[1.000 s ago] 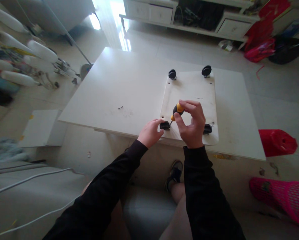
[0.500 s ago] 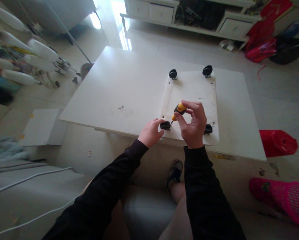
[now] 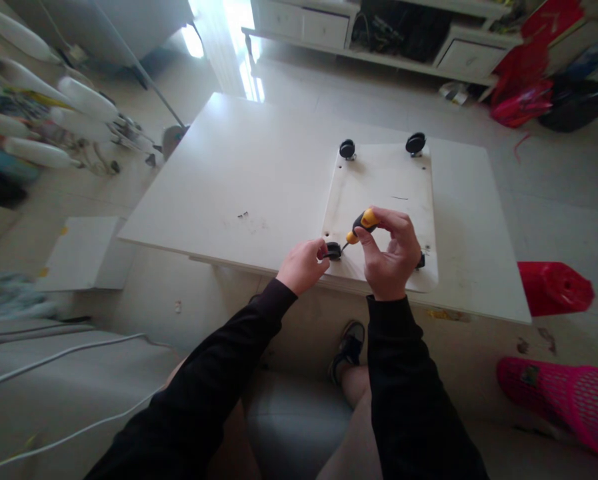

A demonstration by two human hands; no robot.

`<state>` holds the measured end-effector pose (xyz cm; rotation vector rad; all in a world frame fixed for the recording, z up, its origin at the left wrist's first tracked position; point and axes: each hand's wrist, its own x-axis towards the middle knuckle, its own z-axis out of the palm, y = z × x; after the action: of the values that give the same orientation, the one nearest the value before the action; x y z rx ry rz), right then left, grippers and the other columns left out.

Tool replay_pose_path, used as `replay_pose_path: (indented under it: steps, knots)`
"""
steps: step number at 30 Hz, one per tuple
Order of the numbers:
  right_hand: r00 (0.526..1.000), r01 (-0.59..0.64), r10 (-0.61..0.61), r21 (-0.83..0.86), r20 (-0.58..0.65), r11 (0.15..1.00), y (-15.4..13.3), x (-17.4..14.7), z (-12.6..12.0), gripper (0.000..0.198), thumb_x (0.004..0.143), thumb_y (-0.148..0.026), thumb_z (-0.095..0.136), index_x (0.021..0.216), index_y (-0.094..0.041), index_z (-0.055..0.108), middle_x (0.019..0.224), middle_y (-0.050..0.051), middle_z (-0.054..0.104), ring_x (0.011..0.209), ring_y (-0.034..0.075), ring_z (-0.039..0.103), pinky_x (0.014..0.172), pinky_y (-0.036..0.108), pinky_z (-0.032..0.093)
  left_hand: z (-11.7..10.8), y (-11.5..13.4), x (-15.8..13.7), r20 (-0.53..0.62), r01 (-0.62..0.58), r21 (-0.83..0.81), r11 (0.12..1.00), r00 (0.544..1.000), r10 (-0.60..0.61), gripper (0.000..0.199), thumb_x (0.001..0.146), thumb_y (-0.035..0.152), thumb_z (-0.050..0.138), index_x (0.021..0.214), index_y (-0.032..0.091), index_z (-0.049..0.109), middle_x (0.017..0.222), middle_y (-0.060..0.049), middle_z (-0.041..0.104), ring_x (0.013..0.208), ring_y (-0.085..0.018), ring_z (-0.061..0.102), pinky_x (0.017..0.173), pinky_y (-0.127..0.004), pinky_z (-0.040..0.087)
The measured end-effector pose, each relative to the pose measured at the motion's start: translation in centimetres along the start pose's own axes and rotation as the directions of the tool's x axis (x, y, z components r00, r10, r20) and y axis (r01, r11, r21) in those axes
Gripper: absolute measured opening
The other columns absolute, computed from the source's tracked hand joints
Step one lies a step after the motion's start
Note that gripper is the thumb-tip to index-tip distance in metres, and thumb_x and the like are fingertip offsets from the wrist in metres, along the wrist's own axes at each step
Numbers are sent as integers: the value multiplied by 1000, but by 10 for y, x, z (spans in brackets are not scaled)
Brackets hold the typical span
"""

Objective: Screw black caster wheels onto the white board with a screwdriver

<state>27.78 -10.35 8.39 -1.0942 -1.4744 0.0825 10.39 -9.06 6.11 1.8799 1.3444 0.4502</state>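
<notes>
My right hand (image 3: 391, 257) is closed around the handle of a yellow and black screwdriver (image 3: 363, 225). The tool leans, its tip reaching down beside a black caster wheel (image 3: 333, 251) at the near left corner of a white board (image 3: 379, 183). Fingers of my left hand (image 3: 303, 265) pinch that caster from its left side. Two more casters stand up at the board's far corners, one on the left (image 3: 347, 149) and one on the right (image 3: 415, 143). Another caster (image 3: 421, 261) at the near right corner is mostly behind my right hand. The screw head cannot be made out.
The board lies on a large white table (image 3: 193, 180) with small dark bits (image 3: 243, 215) on it. A red bin (image 3: 553, 288) and a pink mesh basket (image 3: 559, 400) are at the right. A white box (image 3: 86, 253) sits on the floor at left; a white cabinet (image 3: 323, 25) stands beyond.
My right hand and the screwdriver handle have shifted slightly right and down, so the tool leans more. My left fingers have curled in at the caster's left edge, and the wheel looks slightly turned.
</notes>
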Motion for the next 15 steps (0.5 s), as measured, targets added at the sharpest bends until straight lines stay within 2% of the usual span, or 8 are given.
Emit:
replay_pose_path:
  steps: [4,12,15]
  knots:
    - [999,-36,36,-11,-27,999,5,-4,1,42,91,-25,80,130,-35,69,115,0,76,106,19,74,89,41,65,-4,7,-2,22,47,30,998,999,-48,9,88,16,68,80,19,67,83,-3,74,71,-15,61,70,-31,43]
    - [993,-90,92,22,-75,996,3,-7,5,49,90,-28,82,135,-36,64,125,1,73,109,21,75,92,44,66,-6,11,-3,38,53,51,997,998,-55,6,88,19,69,82,19,72,87,-4,77,73,-16,64,73,-31,45]
    - [979,-112,116,35,-166,993,-5,0,7,43,93,-33,79,132,-35,62,125,3,69,110,23,73,90,46,66,-7,13,-2,32,55,64,996,998,-57,8,89,19,69,83,19,74,87,-5,78,74,-17,65,73,-32,47]
